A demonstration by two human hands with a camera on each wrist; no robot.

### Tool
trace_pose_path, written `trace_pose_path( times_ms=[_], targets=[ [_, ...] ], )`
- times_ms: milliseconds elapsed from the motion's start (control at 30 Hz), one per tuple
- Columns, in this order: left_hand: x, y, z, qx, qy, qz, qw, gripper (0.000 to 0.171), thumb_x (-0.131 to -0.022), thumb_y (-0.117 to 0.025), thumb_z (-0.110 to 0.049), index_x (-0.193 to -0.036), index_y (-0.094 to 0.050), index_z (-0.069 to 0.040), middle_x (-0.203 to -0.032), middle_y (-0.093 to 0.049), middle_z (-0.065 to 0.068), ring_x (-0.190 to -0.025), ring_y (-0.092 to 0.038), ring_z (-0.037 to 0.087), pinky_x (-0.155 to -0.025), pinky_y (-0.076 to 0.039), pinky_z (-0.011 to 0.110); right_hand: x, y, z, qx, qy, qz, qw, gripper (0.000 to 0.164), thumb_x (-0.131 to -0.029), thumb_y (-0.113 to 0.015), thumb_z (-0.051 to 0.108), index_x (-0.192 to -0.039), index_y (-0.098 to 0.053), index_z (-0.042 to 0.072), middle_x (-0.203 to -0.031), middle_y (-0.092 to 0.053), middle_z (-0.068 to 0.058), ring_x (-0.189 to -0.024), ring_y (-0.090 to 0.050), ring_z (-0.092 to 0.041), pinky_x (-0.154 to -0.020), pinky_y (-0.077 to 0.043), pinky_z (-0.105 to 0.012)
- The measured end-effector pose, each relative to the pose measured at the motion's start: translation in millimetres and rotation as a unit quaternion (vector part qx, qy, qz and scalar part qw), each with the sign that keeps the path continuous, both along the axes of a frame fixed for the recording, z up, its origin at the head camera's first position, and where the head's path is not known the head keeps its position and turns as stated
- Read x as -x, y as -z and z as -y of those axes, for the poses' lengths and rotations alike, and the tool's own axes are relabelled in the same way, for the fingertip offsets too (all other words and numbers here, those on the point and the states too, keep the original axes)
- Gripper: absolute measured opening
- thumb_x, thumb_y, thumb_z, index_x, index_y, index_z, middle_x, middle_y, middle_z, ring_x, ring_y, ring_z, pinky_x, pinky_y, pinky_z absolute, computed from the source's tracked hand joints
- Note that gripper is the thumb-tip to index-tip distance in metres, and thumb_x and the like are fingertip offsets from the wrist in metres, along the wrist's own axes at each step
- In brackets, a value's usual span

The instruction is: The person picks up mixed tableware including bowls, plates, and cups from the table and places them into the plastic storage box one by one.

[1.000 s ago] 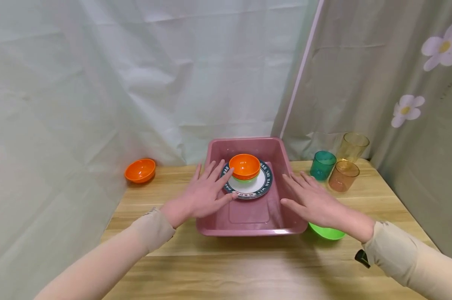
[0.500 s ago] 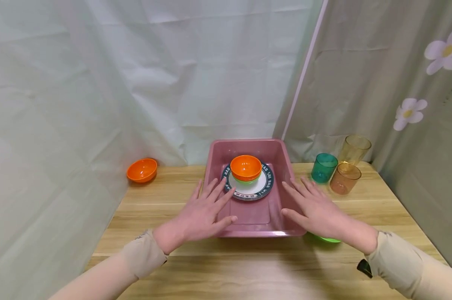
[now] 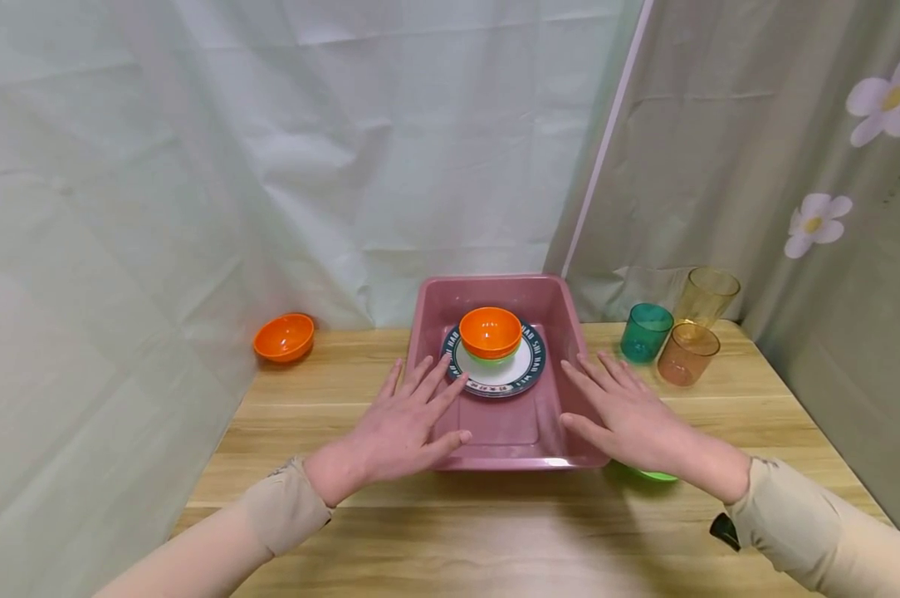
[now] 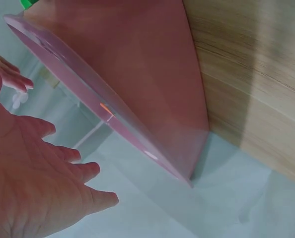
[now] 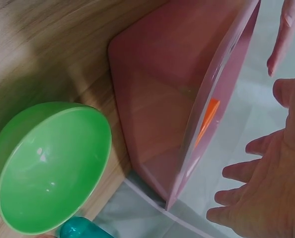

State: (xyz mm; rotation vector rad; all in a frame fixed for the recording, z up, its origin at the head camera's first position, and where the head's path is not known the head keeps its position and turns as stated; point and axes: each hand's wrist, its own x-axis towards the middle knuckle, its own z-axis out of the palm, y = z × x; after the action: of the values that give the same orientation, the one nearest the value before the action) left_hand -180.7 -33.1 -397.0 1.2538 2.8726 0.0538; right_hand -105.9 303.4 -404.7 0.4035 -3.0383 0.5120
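My left hand (image 3: 398, 432) hovers palm down with spread fingers over the left front of a pink plastic tub (image 3: 495, 463). Over the tub's right side my right hand (image 3: 633, 415) is held the same way, fingers straight. Both wrist views show the palms raised above the rim, holding nothing. Inside the tub lies a white plate (image 3: 520, 365) with a dark lettered border. An orange bowl (image 3: 490, 332) sits nested in a green bowl (image 3: 495, 360) on that plate. Under the right hand, beside the tub, stands another green bowl (image 5: 58, 163), mostly hidden in the head view.
A second orange bowl (image 3: 284, 338) stands at the table's back left. At the back right are a teal cup (image 3: 646, 334), a pink cup (image 3: 687, 355) and a taller yellow cup (image 3: 708, 295). Pale curtains (image 3: 420, 149) hang behind and at both sides of the wooden table (image 3: 480, 540).
Both hands have drawn slightly back toward the body, the left more, uncovering more of the plate; the right now hides more of the loose green bowl. In the last half second they barely move.
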Motion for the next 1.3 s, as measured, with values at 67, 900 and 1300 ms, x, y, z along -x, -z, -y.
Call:
trace_pose_path(
  times_ms=[67, 900, 1300],
  targets=[
    [-0.4, -0.3, 0, -0.001, 0.001, 0.001, 1.0000, 0.082, -0.100, -0.027, -0.075, -0.165, -0.015, -0.027, -0.172, -0.001, 0.004, -0.157, -0.004, 0.033, -0.121, 0.007, 0.059, 0.1, -0.4, 0, -0.003, -0.001, 0.000, 1.000, 0.077, -0.101, -0.055, 0.057, -0.162, -0.032, 0.017, -0.166, -0.026, -0.016, -0.153, -0.012, -0.046, -0.119, -0.012, -0.067],
    [84.4, -10.9, 80, -0.026, -0.174, 0.013, 0.9843, 0.088, -0.102, -0.031, -0.071, -0.164, -0.021, -0.009, -0.168, -0.011, 0.024, -0.153, -0.010, 0.047, -0.117, 0.004, 0.070, 55.5, -32.1, 70, -0.045, -0.066, -0.003, 0.997, 0.083, -0.101, -0.043, 0.067, -0.163, -0.027, 0.015, -0.168, -0.022, -0.014, -0.156, -0.007, -0.037, -0.124, -0.005, -0.053],
    [115.7, -0.9, 133, -0.055, -0.257, 0.044, 0.9639, 0.093, -0.102, -0.025, -0.071, -0.162, -0.018, -0.001, -0.163, -0.013, 0.035, -0.147, -0.013, 0.057, -0.111, 0.001, 0.078, 84.2, -35.4, 109, -0.053, -0.099, 0.006, 0.994, 0.080, -0.103, -0.037, 0.065, -0.166, -0.015, 0.020, -0.171, -0.013, -0.010, -0.157, -0.005, -0.034, -0.124, -0.006, -0.052]
  ],
)
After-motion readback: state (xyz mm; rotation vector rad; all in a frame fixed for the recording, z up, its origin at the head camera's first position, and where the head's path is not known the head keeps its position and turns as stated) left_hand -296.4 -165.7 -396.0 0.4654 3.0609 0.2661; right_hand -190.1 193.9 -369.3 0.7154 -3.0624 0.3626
